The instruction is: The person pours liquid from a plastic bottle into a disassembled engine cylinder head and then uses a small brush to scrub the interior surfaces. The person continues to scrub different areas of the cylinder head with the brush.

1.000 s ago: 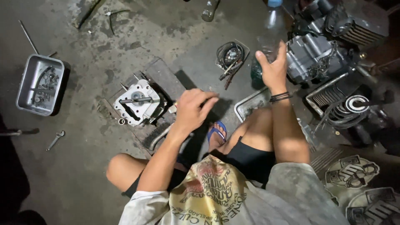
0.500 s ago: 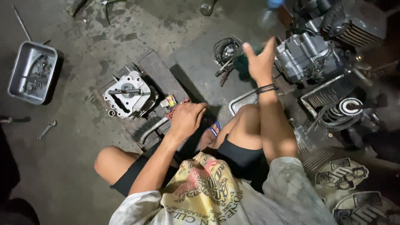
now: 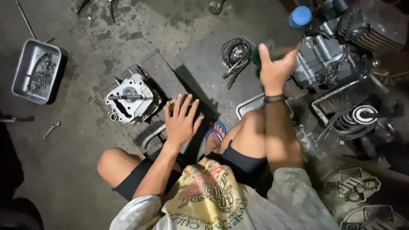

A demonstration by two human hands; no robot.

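bare cast-metal cylinder head (image 3: 130, 100), rough concrete floor (image 3: 128, 30)

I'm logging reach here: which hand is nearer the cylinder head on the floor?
Left. The left hand is spread open just right of the cylinder head, almost beside it. The right hand is raised far off to its right, near the engine.

Counted: one metal tray (image 3: 19, 83), one cylinder head (image 3: 128, 100), one spanner (image 3: 50, 129), one engine (image 3: 336, 55), two hands.
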